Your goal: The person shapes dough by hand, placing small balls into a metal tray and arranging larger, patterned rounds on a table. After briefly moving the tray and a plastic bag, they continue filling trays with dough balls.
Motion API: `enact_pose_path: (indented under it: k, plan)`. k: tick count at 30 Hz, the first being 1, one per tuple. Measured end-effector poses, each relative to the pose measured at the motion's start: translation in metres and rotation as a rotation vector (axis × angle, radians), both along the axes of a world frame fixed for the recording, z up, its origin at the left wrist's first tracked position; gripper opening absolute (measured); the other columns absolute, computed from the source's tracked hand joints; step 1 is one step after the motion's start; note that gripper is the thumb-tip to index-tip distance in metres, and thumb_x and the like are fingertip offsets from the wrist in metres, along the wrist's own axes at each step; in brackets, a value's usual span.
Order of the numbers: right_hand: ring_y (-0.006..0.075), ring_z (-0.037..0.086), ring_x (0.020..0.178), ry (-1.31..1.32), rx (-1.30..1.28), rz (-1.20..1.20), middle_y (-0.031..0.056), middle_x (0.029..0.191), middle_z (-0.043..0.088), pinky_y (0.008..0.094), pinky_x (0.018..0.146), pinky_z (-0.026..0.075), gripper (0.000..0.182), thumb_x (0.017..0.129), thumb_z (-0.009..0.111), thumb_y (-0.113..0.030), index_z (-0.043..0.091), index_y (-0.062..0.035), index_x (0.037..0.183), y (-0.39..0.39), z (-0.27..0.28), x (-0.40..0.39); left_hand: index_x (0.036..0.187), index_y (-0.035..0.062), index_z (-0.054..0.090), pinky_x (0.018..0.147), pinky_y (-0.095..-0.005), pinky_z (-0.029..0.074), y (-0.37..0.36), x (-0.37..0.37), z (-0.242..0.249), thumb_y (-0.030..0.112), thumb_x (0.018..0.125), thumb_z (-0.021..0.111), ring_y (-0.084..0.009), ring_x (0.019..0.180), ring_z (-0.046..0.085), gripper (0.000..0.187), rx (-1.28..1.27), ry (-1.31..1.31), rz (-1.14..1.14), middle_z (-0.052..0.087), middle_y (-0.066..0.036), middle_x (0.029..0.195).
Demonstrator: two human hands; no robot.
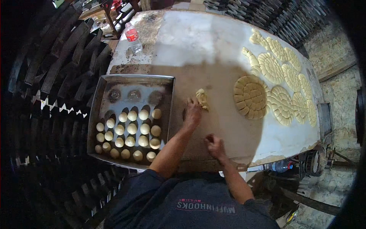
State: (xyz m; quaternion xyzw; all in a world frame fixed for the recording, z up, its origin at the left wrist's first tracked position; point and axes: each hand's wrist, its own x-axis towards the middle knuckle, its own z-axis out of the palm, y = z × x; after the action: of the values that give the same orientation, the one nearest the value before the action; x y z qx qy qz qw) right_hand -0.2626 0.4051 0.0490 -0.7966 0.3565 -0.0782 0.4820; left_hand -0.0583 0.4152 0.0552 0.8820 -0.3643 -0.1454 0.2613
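On the table, a small yellowish lump of dough (202, 99) lies beside the fingertips of my left hand (193, 113). Those fingers are bent and reach down to the surface; whether they grip any dough is too small to tell. My right hand (215, 146) is held closer to my body, its fingers curled together over the table, and anything inside them is hidden. To the left, a metal tray (172, 103) holds several round dough balls (131, 128) in rows. A round, cut slab of dough (250, 97) lies to the right of my hands.
More cut dough rounds (271, 68) cover the table's right side. A plastic bottle (133, 38) with a red label stands at the back left of the table (183, 34). Stacked dark trays (57, 57) rise along the left. Below the right edge is a blue bottle (281, 166).
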Motion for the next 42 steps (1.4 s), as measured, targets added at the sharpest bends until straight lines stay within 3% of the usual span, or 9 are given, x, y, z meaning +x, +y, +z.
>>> enact_pose_path:
  k: [5, 16, 18, 20, 22, 27, 31, 38, 42]
  plan:
    - [0.0372, 0.068, 0.085, -0.119, -0.183, -0.094, 0.0217, 0.088, 0.067, 0.0438, 0.076, 0.053, 0.04, 0.091, 0.058, -0.029, 0.057, -0.0018, 0.12, -0.02, -0.008, 0.042, 0.116, 0.0013, 0.058, 0.081, -0.0486, 0.053, 0.012, -0.013, 0.017, 0.023, 0.095, 0.054, -0.0418, 0.094, 0.065, 0.03, -0.133, 0.348, 0.227, 0.062, -0.023, 0.103]
    - [0.0414, 0.065, 0.094, 0.134, -0.308, 0.578, 0.0244, 0.114, 0.058, 0.0519, 0.082, 0.054, 0.069, 0.089, 0.057, -0.021, 0.026, -0.0135, 0.15, -0.061, -0.002, 0.056, 0.096, -0.0019, 0.062, 0.066, -0.0427, 0.049, 0.041, -0.073, 0.08, 0.029, 0.09, 0.058, -0.0316, 0.073, 0.063, 0.032, -0.04, -0.154, -0.094, 0.063, -0.018, 0.081]
    - [0.0417, 0.064, 0.095, 0.087, -0.282, 0.563, 0.0254, 0.114, 0.057, 0.0515, 0.083, 0.053, 0.071, 0.089, 0.057, -0.022, 0.023, -0.0105, 0.151, -0.062, -0.003, 0.04, 0.091, -0.0012, 0.063, 0.058, -0.0313, 0.043, 0.046, -0.105, 0.13, 0.029, 0.095, 0.054, -0.0173, 0.062, 0.055, 0.032, -0.547, 0.666, 0.102, 0.056, -0.01, 0.074]
    - [0.0436, 0.063, 0.094, -0.114, -0.173, 0.511, 0.0254, 0.114, 0.057, 0.0505, 0.085, 0.052, 0.067, 0.089, 0.057, -0.024, 0.03, -0.0017, 0.146, -0.068, 0.017, 0.021, 0.085, -0.0012, 0.062, 0.055, -0.0244, 0.036, 0.034, -0.123, 0.143, 0.031, 0.1, 0.046, -0.0107, 0.058, 0.047, 0.039, -0.654, 0.801, 0.051, 0.05, -0.004, 0.07]
    - [0.0451, 0.057, 0.104, -0.389, -0.177, 0.333, 0.0272, 0.113, 0.056, 0.0507, 0.092, 0.047, 0.056, 0.089, 0.057, -0.025, 0.039, 0.0039, 0.134, -0.072, -0.015, -0.009, 0.081, -0.0008, 0.06, 0.056, -0.0297, 0.039, 0.041, -0.123, 0.08, 0.033, 0.101, 0.046, -0.0171, 0.058, 0.05, 0.042, -0.446, 0.086, 0.285, 0.052, -0.008, 0.07]
    - [0.0409, 0.048, 0.105, -0.288, -0.562, 0.668, 0.0224, 0.106, 0.052, 0.0544, 0.097, 0.037, 0.036, 0.081, 0.063, -0.019, 0.052, 0.0018, 0.108, -0.125, -0.033, -0.178, 0.094, 0.0027, 0.065, 0.087, -0.0461, 0.045, 0.133, -0.161, -0.027, 0.018, 0.088, 0.066, -0.0383, 0.098, 0.056, 0.016, -0.199, -0.415, -0.226, 0.061, -0.017, 0.104]
    - [0.0359, 0.051, 0.103, -0.186, -0.664, 0.606, 0.0173, 0.1, 0.054, 0.0577, 0.102, 0.033, 0.026, 0.073, 0.068, -0.015, 0.058, -0.0005, 0.093, -0.179, -0.022, -0.168, 0.1, 0.0094, 0.064, 0.098, -0.0495, 0.037, 0.124, -0.115, -0.019, 0.042, 0.087, 0.062, -0.0352, 0.109, 0.052, 0.036, -0.003, -0.124, 0.079, 0.064, -0.012, 0.101]
    - [0.0387, 0.052, 0.105, -0.208, -0.681, 0.341, 0.0193, 0.097, 0.058, 0.0536, 0.111, 0.028, 0.03, 0.08, 0.063, -0.024, 0.06, 0.0037, 0.093, -0.105, -0.022, -0.095, 0.089, 0.0062, 0.058, 0.083, -0.0444, 0.045, 0.023, -0.155, 0.001, 0.016, 0.084, 0.069, -0.0349, 0.089, 0.058, 0.015, -0.228, -0.179, 0.128, 0.061, -0.012, 0.088]
    - [0.0407, 0.052, 0.104, -0.244, -0.732, 0.787, 0.0214, 0.097, 0.058, 0.0514, 0.109, 0.032, 0.032, 0.079, 0.064, -0.024, 0.06, 0.004, 0.094, -0.143, -0.023, -0.141, 0.098, 0.0062, 0.062, 0.097, -0.046, 0.043, 0.112, -0.148, -0.02, 0.018, 0.086, 0.064, -0.0323, 0.104, 0.057, 0.017, -0.171, -0.342, -0.365, 0.063, -0.013, 0.099]
